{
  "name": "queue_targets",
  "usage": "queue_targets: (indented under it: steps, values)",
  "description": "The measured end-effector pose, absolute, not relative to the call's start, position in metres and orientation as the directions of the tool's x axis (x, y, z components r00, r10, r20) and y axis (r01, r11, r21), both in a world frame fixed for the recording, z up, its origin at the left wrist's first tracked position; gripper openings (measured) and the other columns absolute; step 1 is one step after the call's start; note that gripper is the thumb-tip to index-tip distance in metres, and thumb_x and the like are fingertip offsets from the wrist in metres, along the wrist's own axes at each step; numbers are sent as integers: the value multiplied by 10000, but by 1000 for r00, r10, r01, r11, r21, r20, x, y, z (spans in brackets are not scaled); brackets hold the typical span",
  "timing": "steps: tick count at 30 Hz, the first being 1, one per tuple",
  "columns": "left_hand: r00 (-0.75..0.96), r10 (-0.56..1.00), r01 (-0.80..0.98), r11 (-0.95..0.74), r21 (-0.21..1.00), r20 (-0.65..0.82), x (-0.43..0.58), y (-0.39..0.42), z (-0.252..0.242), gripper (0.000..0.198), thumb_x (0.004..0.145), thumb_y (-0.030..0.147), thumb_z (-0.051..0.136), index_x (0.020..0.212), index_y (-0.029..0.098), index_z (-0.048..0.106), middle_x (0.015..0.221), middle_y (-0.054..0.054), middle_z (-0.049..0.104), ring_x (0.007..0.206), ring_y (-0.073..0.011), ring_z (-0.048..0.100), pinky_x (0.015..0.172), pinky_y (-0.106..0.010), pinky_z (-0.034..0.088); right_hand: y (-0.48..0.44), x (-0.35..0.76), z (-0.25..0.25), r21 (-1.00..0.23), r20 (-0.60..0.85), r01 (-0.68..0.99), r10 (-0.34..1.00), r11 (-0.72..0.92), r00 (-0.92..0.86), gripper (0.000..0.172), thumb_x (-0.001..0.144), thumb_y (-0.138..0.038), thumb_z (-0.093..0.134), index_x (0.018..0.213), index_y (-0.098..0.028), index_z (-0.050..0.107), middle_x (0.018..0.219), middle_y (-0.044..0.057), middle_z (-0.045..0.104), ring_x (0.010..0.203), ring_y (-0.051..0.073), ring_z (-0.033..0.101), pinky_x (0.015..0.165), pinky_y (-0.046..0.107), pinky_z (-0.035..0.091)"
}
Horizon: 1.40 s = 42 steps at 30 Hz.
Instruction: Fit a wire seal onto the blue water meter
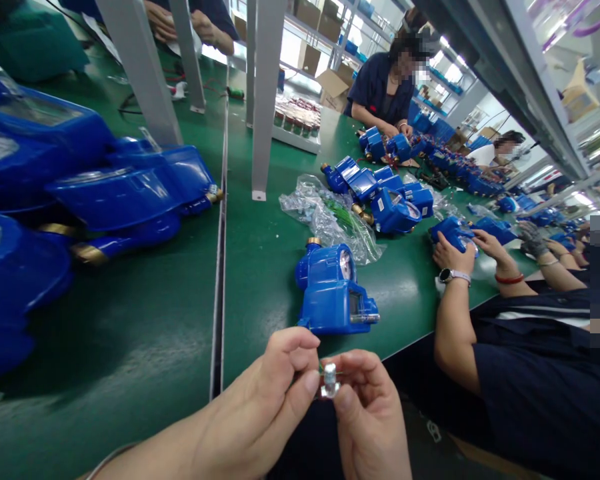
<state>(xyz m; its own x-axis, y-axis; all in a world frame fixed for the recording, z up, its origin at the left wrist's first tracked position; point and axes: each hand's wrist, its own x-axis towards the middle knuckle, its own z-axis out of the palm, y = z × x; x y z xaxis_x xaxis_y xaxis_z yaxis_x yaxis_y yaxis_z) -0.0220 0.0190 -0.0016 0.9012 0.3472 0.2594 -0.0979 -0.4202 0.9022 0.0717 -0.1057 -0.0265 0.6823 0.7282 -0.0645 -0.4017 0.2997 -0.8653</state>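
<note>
A blue water meter (330,297) stands on the green table just beyond my hands, its round dial and small display window facing right. Between the thumb and fingers of my right hand (373,407) is a small clear wire seal (330,381), shiny and see-through. My left hand (285,383) is closed in a pinch beside it, on a thin green wire that shows in short bits at the seal and near the meter's lower left corner. Fingertips hide most of the wire.
A clear plastic bag (340,220) with green strands lies behind the meter, near more blue meters (395,207). Large blue meters (115,193) fill the left, past a table seam. A metal post (265,100) rises ahead. At right, a co-worker's hands (455,250) hold a meter.
</note>
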Motion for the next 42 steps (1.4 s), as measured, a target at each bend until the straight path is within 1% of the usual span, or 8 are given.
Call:
queue_targets:
  steps: [8, 12, 19, 22, 27, 29, 35, 42]
  values:
    - [981, 192, 26, -209, 977, 15, -19, 32, -1, 164, 917, 331, 428, 1020, 225, 499, 863, 13, 559, 756, -129, 532, 667, -224, 416, -97, 72, -22, -927, 61, -212, 683, 310, 728, 394, 669, -265, 779, 986, -286, 546, 849, -49, 627, 726, 74, 611, 659, 172, 500]
    - [969, 246, 7, 25, 1000, -13, -19, 32, -8, 207, 912, 387, 441, 943, 193, 507, 782, 16, 519, 704, -123, 494, 635, -222, 403, -95, 72, -30, -960, 274, 237, 669, 149, 691, 305, 750, -453, 666, 945, -244, 559, 798, -25, 551, 678, 96, 543, 613, 207, 469]
    - [947, 315, -61, 9, 998, 55, -16, 32, -5, 189, 872, 356, 534, 886, 185, 615, 784, 0, 512, 753, -135, 491, 675, -217, 404, -101, 70, -40, -510, 661, 860, 636, -10, 399, 236, 854, -108, 464, 1076, -140, 537, 897, 87, 586, 816, 180, 527, 730, 330, 424]
    - [935, 343, -71, -69, 995, 91, -14, 35, -4, 175, 861, 336, 555, 868, 214, 680, 837, -3, 458, 782, -131, 487, 693, -205, 414, -98, 66, -37, -725, 498, 689, 702, 14, 509, 157, 857, -141, 427, 923, -162, 568, 776, 52, 567, 734, 166, 509, 665, 309, 395]
    - [932, 343, -55, -183, 982, 116, -17, 34, -7, 224, 895, 315, 490, 869, 249, 702, 796, 0, 424, 812, -140, 481, 730, -210, 424, -84, 57, -31, -909, -184, -412, 824, 65, 535, 338, 895, -293, 238, 573, -221, 312, 443, -76, 260, 371, 83, 228, 406, 230, 258]
    - [910, 395, -37, -226, 973, 126, -17, 32, -8, 223, 893, 316, 490, 866, 253, 702, 787, 0, 433, 818, -144, 476, 750, -216, 422, -85, 57, -32, -914, -193, -403, 830, 42, 524, 351, 907, -311, 231, 588, -217, 344, 451, -68, 308, 374, 85, 266, 417, 229, 287]
    - [881, 450, -1, -304, 953, 144, -15, 29, -4, 210, 868, 356, 525, 851, 261, 711, 766, 0, 437, 801, -153, 452, 750, -228, 413, -98, 64, -39, -821, 374, 569, 708, -48, 599, 167, 877, -229, 434, 977, -196, 564, 862, 49, 590, 799, 165, 546, 731, 311, 428]
    - [864, 486, 37, -320, 947, 131, -16, 30, 1, 249, 870, 351, 510, 753, 246, 703, 738, -12, 460, 797, -174, 459, 748, -239, 403, -81, 64, -28, -918, -166, -397, 881, 26, 443, 357, 914, -348, 260, 586, -224, 326, 397, -88, 250, 334, 76, 223, 378, 215, 276]
